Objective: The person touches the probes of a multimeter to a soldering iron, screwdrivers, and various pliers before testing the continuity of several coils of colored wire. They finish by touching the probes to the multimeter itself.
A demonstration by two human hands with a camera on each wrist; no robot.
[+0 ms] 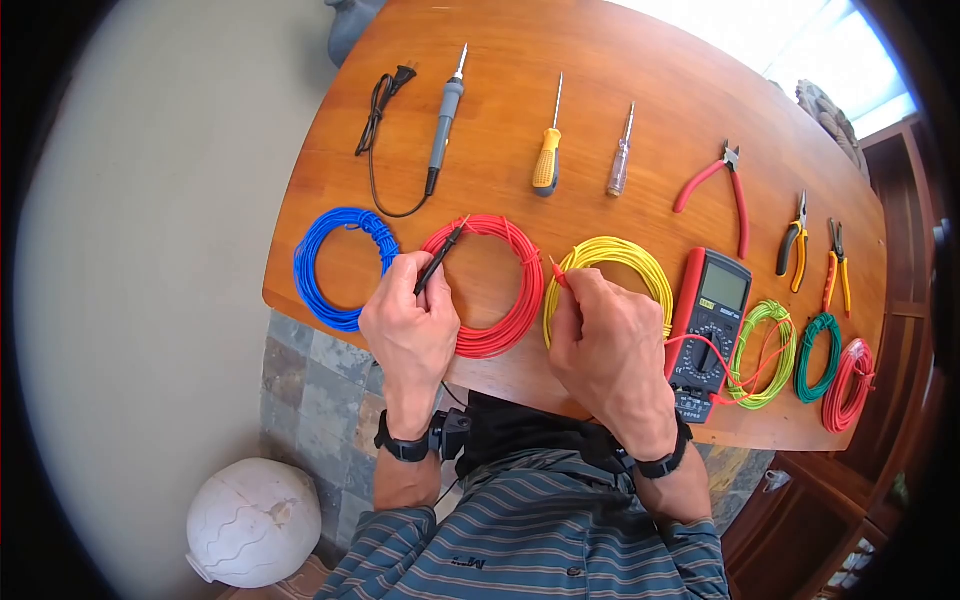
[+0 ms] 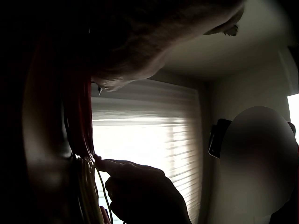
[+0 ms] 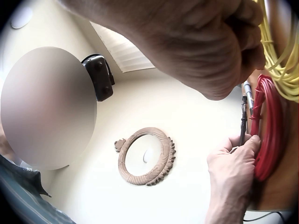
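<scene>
A black multimeter probe [image 1: 438, 258] is pinched between the thumb and fingers of my left hand [image 1: 408, 325], its tip over the red wire coil [image 1: 526, 270]. My right hand [image 1: 615, 340] grips a red probe [image 1: 558, 272], mostly covered by the fingers, whose tip points up and left beside the yellow wire coil [image 1: 655, 280]. Just right of that hand lies the red-edged multimeter [image 1: 712, 325], with a dial and a grey screen. A red lead [image 1: 690, 338] runs from it toward the right hand. In the right wrist view, the left hand [image 3: 232, 172] is beside the red coil.
A blue coil [image 1: 312, 270] lies at left; light green [image 1: 787, 350], dark green [image 1: 806, 370] and red [image 1: 845, 390] coils at right. Farther back are a soldering iron [image 1: 445, 125], yellow screwdriver [image 1: 546, 165], clear-handled screwdriver [image 1: 620, 165], red-handled cutters [image 1: 738, 190] and pliers [image 1: 795, 240].
</scene>
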